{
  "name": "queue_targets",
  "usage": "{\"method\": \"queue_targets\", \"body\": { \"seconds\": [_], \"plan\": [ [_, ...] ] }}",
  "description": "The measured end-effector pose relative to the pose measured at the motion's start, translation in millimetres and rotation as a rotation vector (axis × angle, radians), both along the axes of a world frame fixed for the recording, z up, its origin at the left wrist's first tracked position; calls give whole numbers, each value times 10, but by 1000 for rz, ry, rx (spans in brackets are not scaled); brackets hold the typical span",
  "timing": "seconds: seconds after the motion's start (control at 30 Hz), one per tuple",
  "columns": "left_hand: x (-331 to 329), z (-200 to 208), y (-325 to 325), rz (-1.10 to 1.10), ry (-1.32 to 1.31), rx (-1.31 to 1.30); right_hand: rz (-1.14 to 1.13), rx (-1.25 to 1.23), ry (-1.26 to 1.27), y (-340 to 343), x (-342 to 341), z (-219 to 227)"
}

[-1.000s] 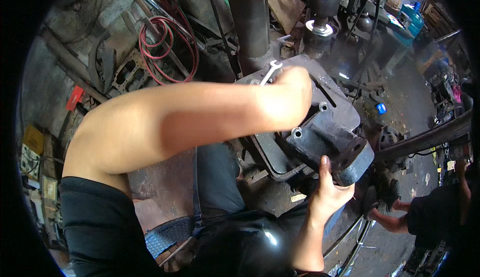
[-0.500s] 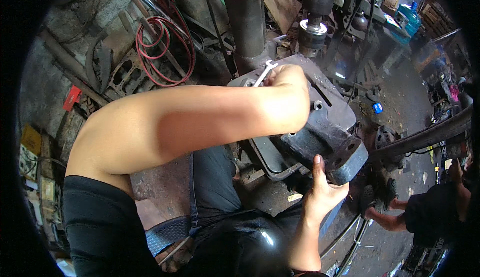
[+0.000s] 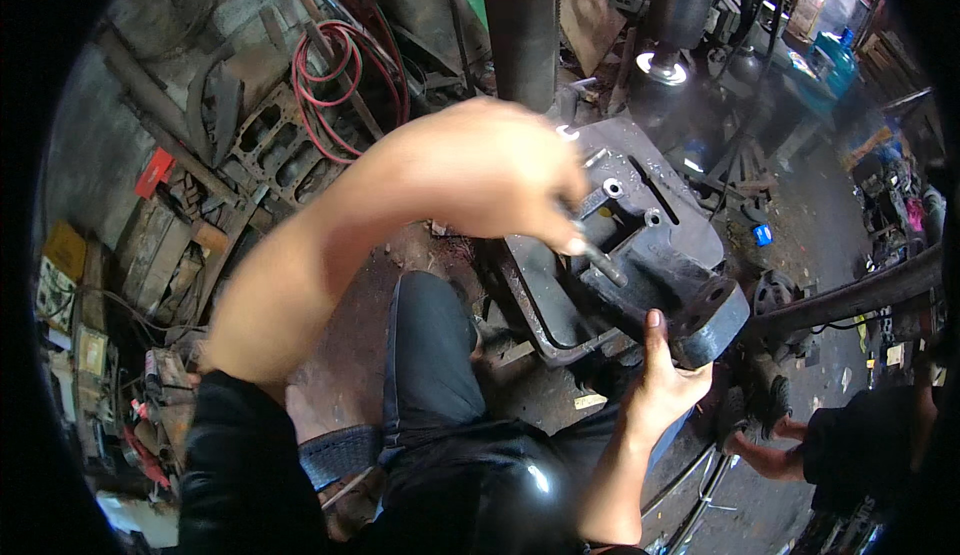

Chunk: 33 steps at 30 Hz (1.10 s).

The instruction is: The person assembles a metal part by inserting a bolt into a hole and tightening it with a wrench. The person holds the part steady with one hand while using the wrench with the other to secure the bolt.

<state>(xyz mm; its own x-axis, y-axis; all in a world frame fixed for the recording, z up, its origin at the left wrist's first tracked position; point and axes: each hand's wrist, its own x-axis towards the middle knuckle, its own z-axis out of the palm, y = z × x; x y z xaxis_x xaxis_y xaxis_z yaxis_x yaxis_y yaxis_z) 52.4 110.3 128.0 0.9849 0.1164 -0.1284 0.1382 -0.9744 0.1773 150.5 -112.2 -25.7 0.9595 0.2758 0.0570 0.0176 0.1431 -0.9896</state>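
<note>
A heavy dark metal bracket, with a thick holed end at the near right, rests over the slotted drill-press table. My right hand grips that thick end from the near side, thumb up. My left hand, blurred by motion, pinches a dark bolt-like metal rod that slants down over the bracket. Two round bosses with holes stand up from the bracket, close to the rod. Beyond my left hand, the pale end of an open-end wrench shows on the table; the rest of it is hidden.
The machine's thick column rises behind the table, and its spindle hangs at the back right. A red hose coil and a holed metal casting lie at the left. Another person's legs are at the right.
My left hand has moved nearer from the back of the table, where it was beside the wrench. The rod now shows in its fingers. My right hand keeps its hold on the bracket.
</note>
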Motion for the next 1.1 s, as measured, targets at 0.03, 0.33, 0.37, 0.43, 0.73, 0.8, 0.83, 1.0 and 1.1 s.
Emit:
{"method": "queue_targets", "body": {
  "seconds": [0.03, 0.33, 0.37, 0.43, 0.73, 0.8, 0.83, 1.0, 1.1],
  "plan": [
    [-206, -199, 145, -13, -114, -232, -5, 24, -9, -5, -2, -11],
    [-1140, -3269, -609, 1172, -818, -1640, -125, -153, -95, 32, 197, -51],
    [-1073, -3483, -669, 1235, -829, -1658, -114, -137, -83, 33, 229, -54],
    [-877, -3764, -723, 1316, -754, -1722, -126, -200, -114, 13, 259, -61],
    [16, -4083, -602, 951, -848, -1864, -156, -135, -125, -41, 121, -124],
    [84, -4138, -569, 937, -925, -1854, -172, -191, -17, -89, 105, -111],
    [116, -4166, -553, 938, -958, -1856, -149, -175, -32, -94, 100, -124],
    [208, -4272, -514, 888, -959, -1750, -201, -140, -211, -107, 141, -137],
    [224, -4287, -486, 928, -907, -1766, -162, -159, -251, -128, 140, -104]
  ]
}}
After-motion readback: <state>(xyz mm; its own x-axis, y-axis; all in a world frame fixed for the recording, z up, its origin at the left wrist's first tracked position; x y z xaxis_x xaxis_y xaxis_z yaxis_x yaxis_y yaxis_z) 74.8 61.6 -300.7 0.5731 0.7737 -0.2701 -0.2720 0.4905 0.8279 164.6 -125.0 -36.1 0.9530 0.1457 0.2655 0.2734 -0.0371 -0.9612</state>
